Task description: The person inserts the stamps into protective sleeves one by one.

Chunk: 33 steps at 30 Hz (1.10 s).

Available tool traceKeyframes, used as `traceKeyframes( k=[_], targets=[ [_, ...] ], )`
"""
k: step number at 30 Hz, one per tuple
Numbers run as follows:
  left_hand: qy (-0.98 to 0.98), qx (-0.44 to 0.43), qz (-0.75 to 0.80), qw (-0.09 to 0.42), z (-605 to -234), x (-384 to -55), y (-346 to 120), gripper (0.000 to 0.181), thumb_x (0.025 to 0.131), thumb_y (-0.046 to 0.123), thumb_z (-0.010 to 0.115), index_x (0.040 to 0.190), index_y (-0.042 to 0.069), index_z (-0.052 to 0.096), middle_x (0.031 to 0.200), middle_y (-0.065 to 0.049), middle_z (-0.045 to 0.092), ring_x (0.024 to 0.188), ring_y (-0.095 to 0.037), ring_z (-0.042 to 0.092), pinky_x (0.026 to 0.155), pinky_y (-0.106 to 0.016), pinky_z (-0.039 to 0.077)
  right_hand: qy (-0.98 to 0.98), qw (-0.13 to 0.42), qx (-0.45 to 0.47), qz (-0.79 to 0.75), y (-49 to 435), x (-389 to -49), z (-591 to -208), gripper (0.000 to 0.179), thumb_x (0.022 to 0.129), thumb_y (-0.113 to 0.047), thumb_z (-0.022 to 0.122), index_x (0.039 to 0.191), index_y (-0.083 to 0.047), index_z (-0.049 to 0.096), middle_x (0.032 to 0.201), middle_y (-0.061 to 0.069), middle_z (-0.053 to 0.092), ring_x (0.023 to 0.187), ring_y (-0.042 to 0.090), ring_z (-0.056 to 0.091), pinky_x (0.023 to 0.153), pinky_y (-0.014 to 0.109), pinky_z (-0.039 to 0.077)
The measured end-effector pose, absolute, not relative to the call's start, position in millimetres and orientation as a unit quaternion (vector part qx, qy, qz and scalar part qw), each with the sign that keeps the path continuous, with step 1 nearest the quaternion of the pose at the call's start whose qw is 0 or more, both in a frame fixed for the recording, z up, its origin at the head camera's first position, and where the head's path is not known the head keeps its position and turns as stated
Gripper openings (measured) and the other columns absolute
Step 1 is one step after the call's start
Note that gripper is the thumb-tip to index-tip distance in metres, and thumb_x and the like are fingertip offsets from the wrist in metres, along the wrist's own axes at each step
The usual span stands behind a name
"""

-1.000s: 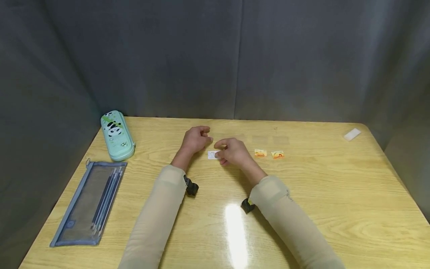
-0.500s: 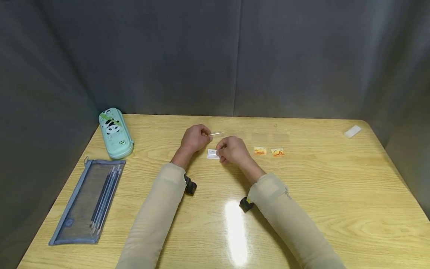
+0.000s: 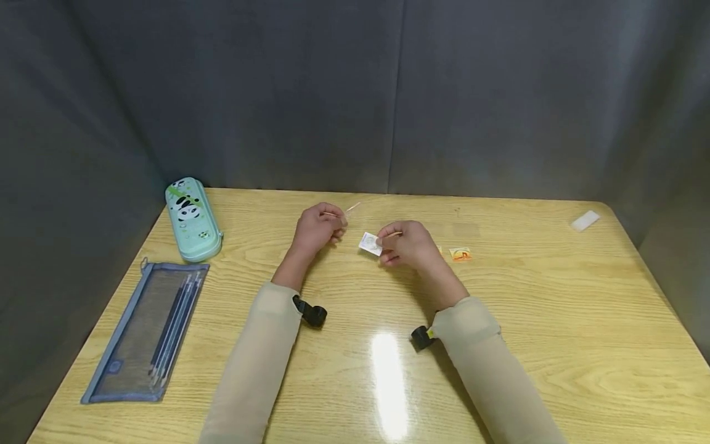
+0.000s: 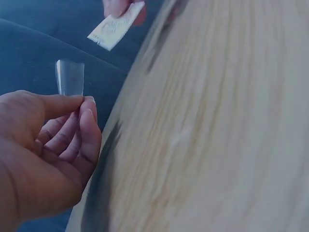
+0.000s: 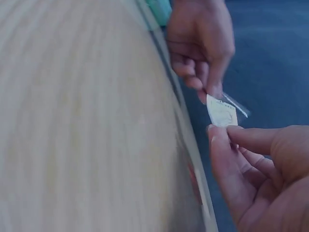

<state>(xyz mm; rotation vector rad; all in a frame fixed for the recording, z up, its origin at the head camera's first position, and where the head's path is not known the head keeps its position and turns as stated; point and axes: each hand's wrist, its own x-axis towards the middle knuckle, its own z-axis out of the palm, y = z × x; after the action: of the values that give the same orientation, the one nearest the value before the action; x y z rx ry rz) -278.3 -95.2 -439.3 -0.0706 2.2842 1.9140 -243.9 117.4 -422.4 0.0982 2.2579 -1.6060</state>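
My left hand (image 3: pixel 318 227) pinches a small clear plastic sleeve (image 4: pixel 71 78) between thumb and fingertips, its free end pointing away from the fingers. My right hand (image 3: pixel 409 245) pinches a small white stamp (image 3: pixel 370 243) by one edge. Faint grey print shows on the stamp's face. Both items are held above the table, with a gap between them in the head view. An orange and yellow stamp (image 3: pixel 460 254) lies just right of my right hand, and another is mostly hidden behind that hand.
Faint clear sleeves (image 3: pixel 465 230) lie flat behind the orange stamps. A mint panda pencil case (image 3: pixel 191 219) and a mesh zip pouch (image 3: pixel 146 333) with several pencils are on the left. A white block (image 3: pixel 585 221) sits at the far right, and a dark curtain (image 3: pixel 355 92) hangs behind the table.
My left hand has picked up the clear sleeve and shifted slightly left. My right hand has lifted the white stamp off the table and moved right, now covering one orange stamp.
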Motion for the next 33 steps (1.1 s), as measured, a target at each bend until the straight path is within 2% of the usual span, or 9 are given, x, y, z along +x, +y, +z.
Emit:
traceKeyframes(
  k=[3, 6, 10, 16, 19, 24, 28, 33],
  targets=[
    [0.727, -0.031, 0.679, 0.102, -439, -276, -93, 0.04, 0.096, 0.005, 0.066, 0.135, 0.005, 0.059, 0.11, -0.024, 0.072, 0.067, -0.013, 0.067, 0.057, -0.02, 0.055, 0.79, 0.166, 0.031, -0.589, 131, -244, -421, 0.021, 0.099, -0.013, 0.064, 0.118, -0.002, 0.065, 0.086, 0.006, 0.065, 0.07, 0.018, 0.069, 0.067, 0.031, 0.063],
    [0.707, -0.03, 0.696, 0.123, -439, -274, -87, 0.049, 0.094, 0.004, 0.068, 0.141, 0.006, 0.057, 0.112, -0.022, 0.073, 0.067, -0.01, 0.068, 0.058, -0.019, 0.057, 0.774, 0.146, 0.033, -0.616, 145, -244, -420, 0.025, 0.101, -0.012, 0.062, 0.123, 0.0, 0.063, 0.092, 0.006, 0.066, 0.074, 0.017, 0.071, 0.069, 0.029, 0.063],
    [0.701, -0.021, 0.702, 0.122, -438, -271, -80, 0.035, 0.096, 0.007, 0.067, 0.131, 0.003, 0.065, 0.106, -0.018, 0.071, 0.072, -0.009, 0.066, 0.061, -0.019, 0.057, 0.752, 0.117, 0.039, -0.647, 158, -245, -419, 0.03, 0.102, -0.009, 0.058, 0.129, 0.004, 0.06, 0.1, 0.007, 0.066, 0.074, 0.013, 0.072, 0.072, 0.025, 0.063],
    [0.699, -0.014, 0.707, 0.106, -433, -265, -69, 0.022, 0.099, 0.011, 0.064, 0.117, 0.001, 0.071, 0.098, -0.009, 0.066, 0.078, -0.015, 0.061, 0.064, -0.021, 0.054, 0.733, 0.094, 0.045, -0.672, 168, -245, -415, 0.034, 0.103, -0.009, 0.057, 0.134, 0.006, 0.059, 0.1, 0.006, 0.062, 0.073, 0.011, 0.073, 0.074, 0.026, 0.063],
    [0.701, -0.005, 0.705, 0.109, -432, -263, -64, 0.022, 0.1, 0.014, 0.063, 0.114, -0.001, 0.071, 0.093, -0.005, 0.066, 0.078, -0.016, 0.062, 0.064, -0.02, 0.055, 0.736, 0.087, 0.044, -0.67, 171, -245, -414, 0.035, 0.104, -0.009, 0.055, 0.135, 0.005, 0.058, 0.103, 0.005, 0.062, 0.075, 0.013, 0.073, 0.075, 0.027, 0.063],
    [0.687, -0.003, 0.717, 0.119, -433, -261, -63, 0.025, 0.1, 0.018, 0.066, 0.115, -0.002, 0.071, 0.09, -0.001, 0.073, 0.076, -0.011, 0.071, 0.067, -0.023, 0.061, 0.735, 0.081, 0.042, -0.672, 172, -245, -413, 0.035, 0.104, -0.008, 0.054, 0.137, 0.005, 0.057, 0.104, 0.006, 0.061, 0.074, 0.014, 0.073, 0.074, 0.027, 0.064],
    [0.676, 0.007, 0.724, 0.136, -433, -260, -62, 0.03, 0.099, 0.017, 0.068, 0.117, -0.006, 0.071, 0.085, -0.002, 0.076, 0.073, -0.009, 0.073, 0.07, -0.026, 0.063, 0.727, 0.077, 0.052, -0.681, 174, -244, -413, 0.036, 0.104, -0.01, 0.055, 0.137, 0.004, 0.057, 0.099, 0.005, 0.063, 0.072, 0.014, 0.074, 0.069, 0.025, 0.063],
    [0.685, 0.01, 0.715, 0.14, -431, -260, -62, 0.027, 0.099, 0.018, 0.068, 0.114, -0.005, 0.071, 0.084, -0.001, 0.075, 0.075, -0.01, 0.074, 0.074, -0.03, 0.064, 0.71, 0.071, 0.056, -0.698, 176, -243, -412, 0.039, 0.102, -0.008, 0.058, 0.139, 0.005, 0.053, 0.09, 0.001, 0.066, 0.069, 0.01, 0.072, 0.069, 0.025, 0.063]
  ],
)
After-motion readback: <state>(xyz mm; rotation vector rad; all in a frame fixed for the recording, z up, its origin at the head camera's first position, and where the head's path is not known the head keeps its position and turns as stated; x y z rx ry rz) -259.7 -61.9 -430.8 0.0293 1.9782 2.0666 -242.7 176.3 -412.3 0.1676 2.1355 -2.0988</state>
